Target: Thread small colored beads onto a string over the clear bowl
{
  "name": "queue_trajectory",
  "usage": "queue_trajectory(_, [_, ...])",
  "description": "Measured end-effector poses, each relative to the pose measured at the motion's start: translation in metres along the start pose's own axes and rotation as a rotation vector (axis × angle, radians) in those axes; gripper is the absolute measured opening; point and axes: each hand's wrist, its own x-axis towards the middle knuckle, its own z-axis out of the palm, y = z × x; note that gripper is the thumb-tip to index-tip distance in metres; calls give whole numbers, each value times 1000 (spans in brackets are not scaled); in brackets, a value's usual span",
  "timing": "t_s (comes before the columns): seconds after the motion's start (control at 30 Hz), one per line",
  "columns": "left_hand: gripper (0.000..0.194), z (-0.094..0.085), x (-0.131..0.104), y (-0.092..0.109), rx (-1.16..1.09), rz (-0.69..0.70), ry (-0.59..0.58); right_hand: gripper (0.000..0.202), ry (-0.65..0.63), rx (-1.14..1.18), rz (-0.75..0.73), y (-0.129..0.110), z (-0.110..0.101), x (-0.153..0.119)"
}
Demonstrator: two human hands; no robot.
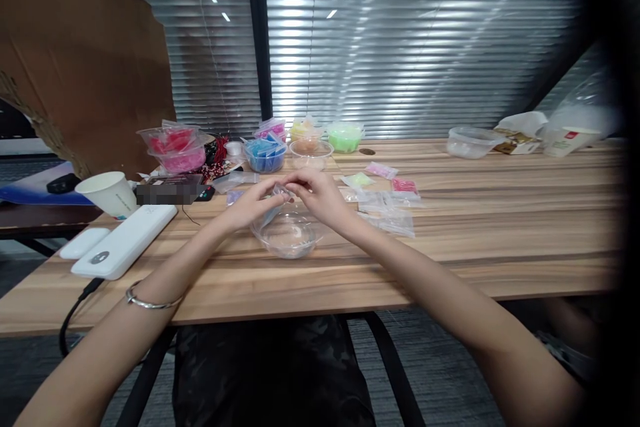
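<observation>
My left hand (255,203) and my right hand (317,195) meet over a clear round plastic bowl (290,240) on the table. Between their fingertips is a small clear plastic bag (281,191), pinched from both sides. What the bag holds is too small to make out. Just right of my right hand lie several little bags: a pale green bag (358,179), a pink bag (381,169), a red bag (405,185) and flat clear bags (387,210). A purple bag (234,197) lies beside my left hand.
Behind my hands stand tubs of blue bags (267,155), green bags (345,138) and pink bags (177,150). At left are a paper cup (107,193) and a white power bank (125,243) with a cable. A clear container (473,143) stands at back right.
</observation>
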Motion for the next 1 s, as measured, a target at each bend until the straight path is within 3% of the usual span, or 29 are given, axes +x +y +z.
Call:
queue_trajectory(0.23, [36,0,1,-3,23,35,-2,17,-20,-155,-83,-6,-2,-2])
queue_trajectory(0.6, [39,1,0,5,93,5,-3,23,-119,-380,-264,-3,-4,-5])
queue_trajectory(0.8, [39,0,1,1,113,17,-4,26,-158,-269,-300,-3,-4,-2])
queue_trajectory(1.0, [35,0,-1,6,108,3,-27,29,-153,-141,-233,-11,-6,-1])
